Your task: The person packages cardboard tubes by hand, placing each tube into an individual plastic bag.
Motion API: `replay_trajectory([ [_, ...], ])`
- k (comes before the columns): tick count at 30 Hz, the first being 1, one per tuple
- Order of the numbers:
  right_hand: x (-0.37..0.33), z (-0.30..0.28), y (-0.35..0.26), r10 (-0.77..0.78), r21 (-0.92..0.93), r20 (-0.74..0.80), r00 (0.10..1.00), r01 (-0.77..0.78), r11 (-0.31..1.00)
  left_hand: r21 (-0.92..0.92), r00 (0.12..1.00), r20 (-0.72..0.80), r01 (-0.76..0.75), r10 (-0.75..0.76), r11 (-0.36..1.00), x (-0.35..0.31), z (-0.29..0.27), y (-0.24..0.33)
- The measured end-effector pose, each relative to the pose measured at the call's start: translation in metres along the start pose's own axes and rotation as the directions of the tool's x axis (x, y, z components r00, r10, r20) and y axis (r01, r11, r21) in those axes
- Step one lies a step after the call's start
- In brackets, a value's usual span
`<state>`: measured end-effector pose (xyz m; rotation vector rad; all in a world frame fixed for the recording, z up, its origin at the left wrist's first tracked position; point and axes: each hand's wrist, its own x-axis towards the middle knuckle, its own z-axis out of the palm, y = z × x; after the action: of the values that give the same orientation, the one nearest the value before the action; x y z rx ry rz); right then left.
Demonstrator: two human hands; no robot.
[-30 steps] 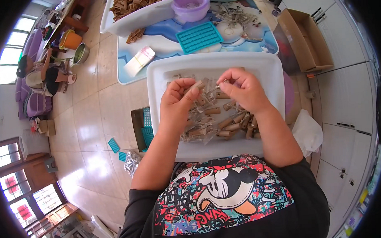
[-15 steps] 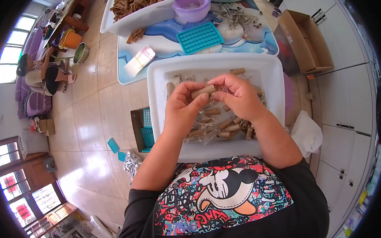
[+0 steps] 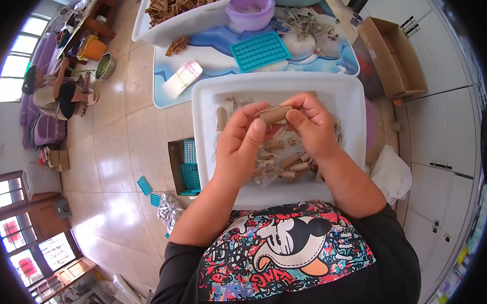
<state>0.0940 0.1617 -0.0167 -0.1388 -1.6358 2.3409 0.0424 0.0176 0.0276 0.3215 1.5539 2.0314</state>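
Tan cylinder [image 3: 275, 116], short, slim, slightly tilted

The left hand [image 3: 238, 144] and right hand [image 3: 316, 127] hold a brown tube [image 3: 275, 115] between them. Beneath both hands sits a white tub [image 3: 278, 81]; beyond them, a teal tray [image 3: 260, 51].

A black top [image 3: 389, 254], its sleeves [image 3: 187, 256] seemingly elbow-length, bears a multicoloured cartoon print [image 3: 287, 247] across the front.

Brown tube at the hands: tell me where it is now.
In the head view, the brown tube is slightly above and right of centre, between the left hand and the right hand, over the white tub.
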Motion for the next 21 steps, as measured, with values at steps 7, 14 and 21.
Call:
replay_trajectory([
  [7, -0.001, 0.005, 0.006, 0.017, -0.002, -0.01, 1.0, -0.017, 1.0, 0.455, 0.975, 0.023, -0.207, 0.221, 0.866, -0.003, -0.009, -0.011],
  [14, 0.006, 0.0, 0.0, 0.132, 0.021, -0.236, 0.963, -0.131, 0.991, 0.854, 0.767, -0.323, -0.016, 0.554, 0.519, 0.089, -0.128, 0.005],
  [21, 0.01, 0.001, 0.005, 0.141, 0.012, -0.203, 0.969, -0.142, 0.99, 0.827, 0.819, -0.559, 0.54, 0.129, 0.154, 0.136, -0.208, 0.007],
])
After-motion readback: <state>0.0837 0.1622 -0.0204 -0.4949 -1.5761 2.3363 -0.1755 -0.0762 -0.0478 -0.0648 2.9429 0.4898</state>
